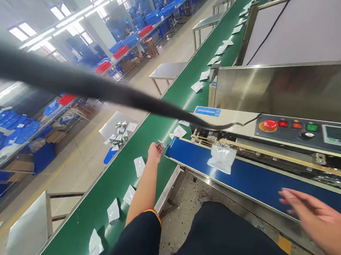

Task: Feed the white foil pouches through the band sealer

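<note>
On blue belt (pixel 256 182): one pouch (pixel 222 158)

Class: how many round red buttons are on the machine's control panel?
1: the round red button sits at the left end of the control panel, beside smaller indicator lights.

Long conveyor (pixel 172 100): laid from near left to far right, with small packets (pixel 139 166) spread apart along it.
Sealing machine (pixel 276 95): set to the right of the long conveyor, its side touching that conveyor's edge.
Short belt (pixel 250 182): mounted along the machine's front, below the control panel (pixel 305 132).
Clear pouch (pixel 222 157): laid on the short belt, its top edge against the sealing rail behind it.
Left hand (pixel 155 152): stretched over the long conveyor, just left of the short belt's end, closed on a small packet (pixel 159 143).
Right hand (pixel 312 217): held open before the short belt, well right of the pouch.
Steel tables (pixel 166 70): placed left of the long conveyor.
Shelving with crates (pixel 11 129): placed farther left, across the aisle.
</note>
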Tool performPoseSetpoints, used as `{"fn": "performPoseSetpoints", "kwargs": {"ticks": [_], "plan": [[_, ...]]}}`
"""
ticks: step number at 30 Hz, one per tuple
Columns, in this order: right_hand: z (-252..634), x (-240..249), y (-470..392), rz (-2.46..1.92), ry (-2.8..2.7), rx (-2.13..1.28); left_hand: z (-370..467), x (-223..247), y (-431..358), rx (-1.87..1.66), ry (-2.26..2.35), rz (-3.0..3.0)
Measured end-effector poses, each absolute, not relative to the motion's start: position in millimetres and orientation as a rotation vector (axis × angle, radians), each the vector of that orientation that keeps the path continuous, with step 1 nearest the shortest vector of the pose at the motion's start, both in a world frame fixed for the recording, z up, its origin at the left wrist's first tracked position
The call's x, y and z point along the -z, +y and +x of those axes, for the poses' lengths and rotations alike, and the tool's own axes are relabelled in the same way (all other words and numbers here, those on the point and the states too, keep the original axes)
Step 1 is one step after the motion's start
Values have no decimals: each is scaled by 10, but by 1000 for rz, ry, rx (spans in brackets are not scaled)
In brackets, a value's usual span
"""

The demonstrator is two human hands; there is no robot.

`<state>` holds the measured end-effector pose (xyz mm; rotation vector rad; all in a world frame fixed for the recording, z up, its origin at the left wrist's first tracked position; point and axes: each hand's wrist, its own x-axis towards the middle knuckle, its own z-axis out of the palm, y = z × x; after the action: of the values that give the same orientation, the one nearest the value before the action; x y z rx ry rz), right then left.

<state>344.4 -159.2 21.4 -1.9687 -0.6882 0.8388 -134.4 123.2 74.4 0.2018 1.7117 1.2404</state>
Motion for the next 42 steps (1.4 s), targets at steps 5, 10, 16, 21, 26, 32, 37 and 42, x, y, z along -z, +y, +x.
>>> {"fn": "performPoseSetpoints", "kwargs": {"ticks": [5, 10, 16, 21, 26, 32, 37, 42], "plan": [[2830, -625, -1104, -1542, -1382, -711, -235, -1080, 421, -933, 1426, 683], [3060, -682, -1090, -1330, -1566, -359, 1221, -1089, -307, -599, 1120, 927], [4035, -456, -1805, -1610, -1121, -472, 2414, -731, -727, -665, 1125, 1196], [4671, -313, -2106, -1701, -584, -746, 3171, -346, -954, -534, 774, 1273], [5038, -322, -2278, -1604, -372, -779, 3658, -107, -1026, -398, 843, 1387], [5349, -107, -2318, -1903, -294, -687, 3927, -8, -921, -327, 931, 1424], [5413, 89, -2023, -1767, -22, -815, 4031, 106, -741, -318, 1191, 1245], [5253, 93, -1740, -1815, -104, -886, 3767, 134, -566, -331, 1265, 1176]]}}
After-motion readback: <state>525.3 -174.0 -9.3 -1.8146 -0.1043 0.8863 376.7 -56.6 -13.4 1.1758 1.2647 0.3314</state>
